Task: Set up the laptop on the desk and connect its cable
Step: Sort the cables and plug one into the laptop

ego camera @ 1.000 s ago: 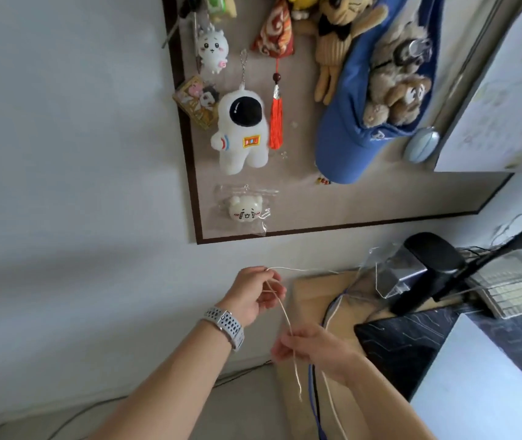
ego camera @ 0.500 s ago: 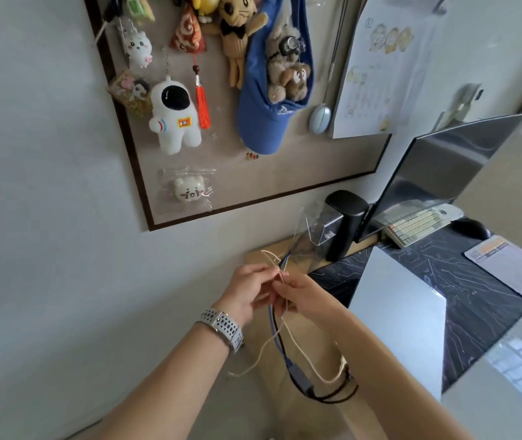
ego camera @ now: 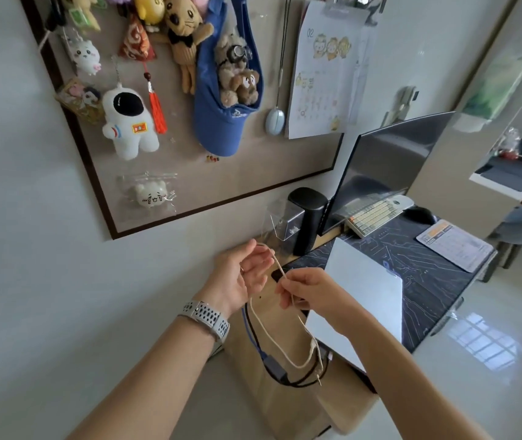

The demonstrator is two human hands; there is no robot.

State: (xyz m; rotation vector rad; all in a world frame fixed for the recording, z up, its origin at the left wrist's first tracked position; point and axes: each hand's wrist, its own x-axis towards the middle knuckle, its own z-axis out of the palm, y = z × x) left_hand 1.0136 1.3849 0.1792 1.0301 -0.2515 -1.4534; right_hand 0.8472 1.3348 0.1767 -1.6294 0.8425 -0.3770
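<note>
I am judging the step in hand to be untangling the cable [ego camera: 264,325] before plugging it into the laptop [ego camera: 366,290], so I am advising a slow feed: keeping the strand lightly taut between both hands, letting it slide without yanking, and finding the plug end before reaching for a port. The loop hanging low is lying against dark leads [ego camera: 285,374] at the desk [ego camera: 285,408] edge, and I am expecting a snag there if the pull is quick.

The left hand [ego camera: 243,274] is showing its palm, fingers relaxed and half spread, with the cable draped over the fingertips, not clamped. The right hand [ego camera: 307,292] is pinching the same cable between thumb and fingertips, just beside the left palm. From that pinch the cable is dropping down, looping under both wrists and rising again toward the left hand. Its connector seems to be dangling near the desk edge, though I cannot tell for sure. The laptop is lying closed on the dark mat [ego camera: 427,274], just right of the right hand, not touching the cable as far as I am seeing
</note>
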